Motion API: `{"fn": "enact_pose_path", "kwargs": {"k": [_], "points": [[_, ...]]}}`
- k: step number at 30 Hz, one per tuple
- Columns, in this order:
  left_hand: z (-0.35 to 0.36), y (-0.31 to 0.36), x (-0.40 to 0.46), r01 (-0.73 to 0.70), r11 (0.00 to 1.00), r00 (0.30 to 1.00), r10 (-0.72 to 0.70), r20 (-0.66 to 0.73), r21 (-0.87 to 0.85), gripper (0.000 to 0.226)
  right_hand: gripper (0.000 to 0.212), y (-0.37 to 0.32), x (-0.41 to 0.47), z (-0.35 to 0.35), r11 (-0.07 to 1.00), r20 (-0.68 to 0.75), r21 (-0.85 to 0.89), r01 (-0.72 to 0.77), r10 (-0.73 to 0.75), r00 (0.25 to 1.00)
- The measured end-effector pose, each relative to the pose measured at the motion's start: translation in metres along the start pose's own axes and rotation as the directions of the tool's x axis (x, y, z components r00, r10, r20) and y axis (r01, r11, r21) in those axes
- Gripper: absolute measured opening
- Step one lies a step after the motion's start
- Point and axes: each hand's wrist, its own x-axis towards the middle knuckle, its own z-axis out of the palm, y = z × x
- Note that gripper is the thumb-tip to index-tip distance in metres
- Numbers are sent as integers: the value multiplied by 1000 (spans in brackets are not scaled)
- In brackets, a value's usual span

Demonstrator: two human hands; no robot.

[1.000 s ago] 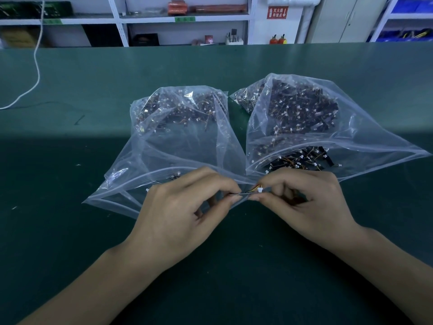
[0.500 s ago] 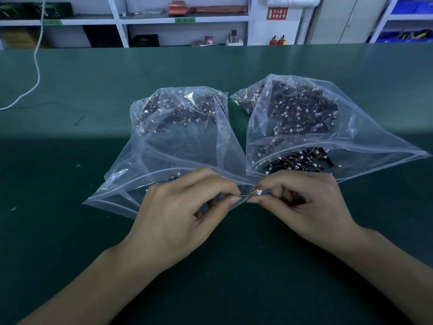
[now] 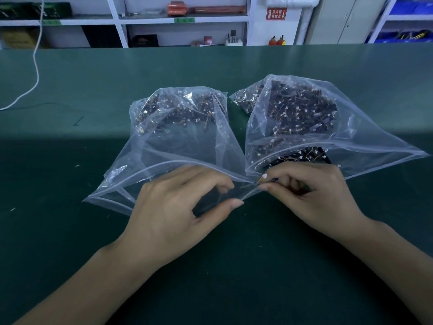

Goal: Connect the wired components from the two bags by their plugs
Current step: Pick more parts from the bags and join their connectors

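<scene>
Two clear zip bags lie side by side on the green mat, the left bag [image 3: 173, 146] and the right bag [image 3: 328, 137], each holding several small dark wired components with white plugs. My right hand [image 3: 311, 193] pinches one component by its wires, its white plug [image 3: 264, 176] sticking out toward the left. My left hand [image 3: 178, 207] is curled over the left bag's mouth, thumb and index finger a little apart, with a dark component [image 3: 208, 199] blurred inside its curled fingers. Thin wires run from it toward the plug.
The green mat [image 3: 234, 277] spreads wide on every side of the bags. A white cable [image 3: 35, 66] trails across the far left. Shelving with boxes and tools stands behind the bench's far edge.
My left thumb and index finger have parted and drawn slightly left. The white plug in my right hand has tipped upward. The bags have not moved.
</scene>
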Motion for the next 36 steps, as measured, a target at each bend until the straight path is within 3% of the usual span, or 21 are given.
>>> {"fn": "enact_pose_path", "kwargs": {"k": [4, 10, 16, 20, 23, 26, 32, 36], "points": [[-1, -8, 2, 3, 998, 1000, -4, 19, 59, 27, 5, 12, 4, -8, 993, -57, -31, -118, 116, 992], [-4, -17, 1, 73, 977, 993, -90, 78, 199, 26, 4, 27, 2, -17, 918, -81, -262, -298, 287, 954], [-9, -20, -1, 170, 904, 965, -233, 119, 393, 29, 13, 26, 4, -20, 856, -176, -289, -428, 392, 903], [-14, -21, -1, 191, 835, 932, -319, 171, 516, 28, 15, 19, 4, -17, 856, -172, -299, -421, 385, 907], [-14, -22, -1, 240, 827, 914, -370, 169, 509, 26, 12, 12, 5, -15, 867, -183, -292, -404, 363, 913], [-13, -25, -2, 239, 839, 918, -359, 167, 489, 24, 6, 8, 5, -12, 887, -191, -250, -389, 349, 918], [-10, -33, -3, 200, 889, 944, -287, 160, 412, 29, 25, -1, 1, -6, 958, -198, -98, -271, 248, 948], [-10, -36, -3, 172, 941, 962, -225, 158, 291, 33, 24, -6, 0, -2, 979, -185, -71, -189, 173, 967]]}}
